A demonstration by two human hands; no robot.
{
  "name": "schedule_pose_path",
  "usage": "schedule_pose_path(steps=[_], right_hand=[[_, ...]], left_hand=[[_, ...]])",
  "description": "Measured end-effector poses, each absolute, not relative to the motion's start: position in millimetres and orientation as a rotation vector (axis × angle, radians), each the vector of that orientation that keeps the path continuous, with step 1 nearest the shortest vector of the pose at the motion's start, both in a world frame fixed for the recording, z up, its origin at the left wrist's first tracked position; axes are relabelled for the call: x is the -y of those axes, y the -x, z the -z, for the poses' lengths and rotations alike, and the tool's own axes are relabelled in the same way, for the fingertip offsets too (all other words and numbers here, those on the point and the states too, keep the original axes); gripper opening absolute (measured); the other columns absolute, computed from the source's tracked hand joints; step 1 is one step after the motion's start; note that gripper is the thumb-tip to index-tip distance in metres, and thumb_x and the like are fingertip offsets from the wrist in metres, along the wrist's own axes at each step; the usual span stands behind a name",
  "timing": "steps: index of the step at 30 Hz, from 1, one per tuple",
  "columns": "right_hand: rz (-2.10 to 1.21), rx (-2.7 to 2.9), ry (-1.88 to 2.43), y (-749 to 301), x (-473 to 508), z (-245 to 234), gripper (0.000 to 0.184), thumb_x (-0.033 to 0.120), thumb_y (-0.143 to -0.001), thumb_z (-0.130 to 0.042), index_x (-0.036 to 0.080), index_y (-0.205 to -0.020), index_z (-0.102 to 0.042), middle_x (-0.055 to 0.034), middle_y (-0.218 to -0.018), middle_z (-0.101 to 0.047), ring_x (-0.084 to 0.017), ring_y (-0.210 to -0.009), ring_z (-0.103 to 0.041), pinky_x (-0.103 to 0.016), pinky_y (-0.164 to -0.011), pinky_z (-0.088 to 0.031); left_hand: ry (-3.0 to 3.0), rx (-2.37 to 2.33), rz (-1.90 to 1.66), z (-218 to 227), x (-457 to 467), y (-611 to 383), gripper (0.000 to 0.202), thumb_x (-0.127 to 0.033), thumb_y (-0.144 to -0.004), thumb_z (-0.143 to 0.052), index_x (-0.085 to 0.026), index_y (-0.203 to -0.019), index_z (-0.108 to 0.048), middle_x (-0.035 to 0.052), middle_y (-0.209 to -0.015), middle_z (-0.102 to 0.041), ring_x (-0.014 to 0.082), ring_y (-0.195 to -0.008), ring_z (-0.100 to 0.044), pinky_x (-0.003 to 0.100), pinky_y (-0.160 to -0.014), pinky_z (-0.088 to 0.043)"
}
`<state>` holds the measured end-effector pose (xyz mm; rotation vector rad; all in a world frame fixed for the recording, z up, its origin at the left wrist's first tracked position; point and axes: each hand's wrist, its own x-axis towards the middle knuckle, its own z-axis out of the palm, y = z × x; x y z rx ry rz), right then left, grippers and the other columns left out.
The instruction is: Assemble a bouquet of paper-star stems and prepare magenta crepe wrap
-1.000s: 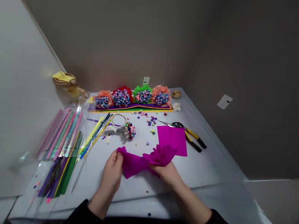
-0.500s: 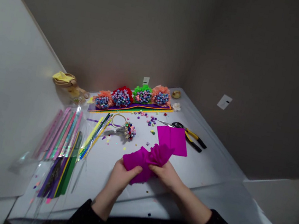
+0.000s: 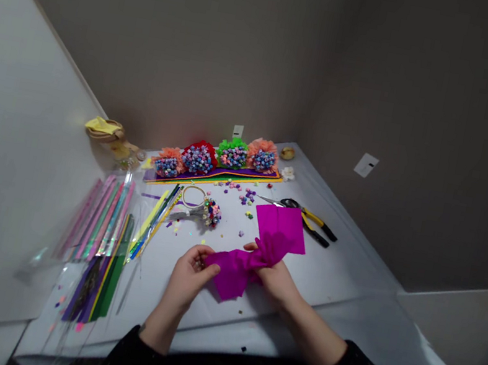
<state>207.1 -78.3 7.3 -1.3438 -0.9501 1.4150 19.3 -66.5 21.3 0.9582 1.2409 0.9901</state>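
"What do the hands have in the head view?"

"The left hand (image 3: 190,274) pinches one end of a gathered strip of magenta crepe paper (image 3: 232,273), its fingers closed narrowly on the folds. The right hand (image 3: 274,280) is closed on the other, ruffled end."

"Where's the paper?"

"Mid-table, above a white table cover (image 3: 342,269). Its far end overlaps a flat magenta sheet (image 3: 281,227), but I can't tell if they touch."

"What's around it?"

"To the far right are yellow-handled pliers (image 3: 318,229) and scissors (image 3: 285,202). To the left lie clear sleeves of coloured strips (image 3: 100,220). Along the far edge runs a row of paper pom-poms studded with paper stars (image 3: 217,160), with loose paper stars (image 3: 246,195) scattered nearer. A star-covered ball (image 3: 211,213) sits far left of the flat sheet."
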Motion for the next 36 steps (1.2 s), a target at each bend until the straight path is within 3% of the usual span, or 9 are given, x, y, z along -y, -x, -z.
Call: schedule_pose_path(steps=[4, 8, 13, 27, 36], right_hand=[[-1.445, 0.958, 1.263, -207, 78, -4, 0.030, 0.045, -0.066, -0.071, 0.022, -0.083, -0.064, -0.0029, -0.082, -0.067, -0.020, -0.078, -0.061, -0.036, -0.074, -0.050], [-1.505, 1.051, 1.186, -204, 78, -9, 0.041, 0.044, -0.062, -0.075, 0.021, -0.095, -0.066, -0.0048, -0.100, -0.069, -0.025, -0.099, -0.061, -0.043, -0.093, -0.044], [-1.626, 1.110, 1.150, -200, 81, -6, 0.046, 0.035, -0.055, -0.081, 0.019, -0.095, -0.064, -0.0043, -0.094, -0.070, -0.024, -0.092, -0.064, -0.041, -0.086, -0.048], [-1.664, 1.182, 1.238, -201, 78, 6, 0.035, 0.025, -0.060, -0.074, 0.017, -0.093, -0.064, -0.0007, -0.079, -0.067, -0.017, -0.071, -0.061, -0.031, -0.068, -0.049], [-1.650, 1.362, 1.121, -197, 74, 4, 0.052, 0.030, -0.060, -0.077, 0.018, -0.108, -0.062, -0.0073, -0.109, -0.066, -0.029, -0.106, -0.059, -0.045, -0.095, -0.044]], left_hand=[[-1.009, -1.212, -0.943, -22, 68, -21, 0.042, -0.032, -0.057, -0.079, -0.015, -0.091, -0.064, 0.0047, -0.081, -0.067, 0.0189, -0.074, -0.060, 0.028, -0.069, -0.046], [-1.112, -1.171, -0.867, -24, 70, -29, 0.040, -0.025, -0.055, -0.079, -0.016, -0.092, -0.065, 0.0050, -0.085, -0.068, 0.0196, -0.077, -0.061, 0.028, -0.072, -0.046], [-1.184, -1.132, -0.836, -22, 70, -31, 0.018, -0.030, -0.067, -0.072, -0.015, -0.075, -0.065, 0.0025, -0.071, -0.064, 0.0162, -0.069, -0.057, 0.025, -0.066, -0.044], [-1.178, -1.142, -0.846, -28, 65, -30, 0.021, -0.030, -0.065, -0.073, -0.013, -0.076, -0.068, 0.0039, -0.070, -0.067, 0.0147, -0.066, -0.058, 0.025, -0.064, -0.045], [-1.326, -1.185, -0.859, -44, 55, -35, 0.017, -0.028, -0.067, -0.067, -0.013, -0.075, -0.070, 0.0035, -0.068, -0.068, 0.0143, -0.062, -0.059, 0.023, -0.058, -0.046]])
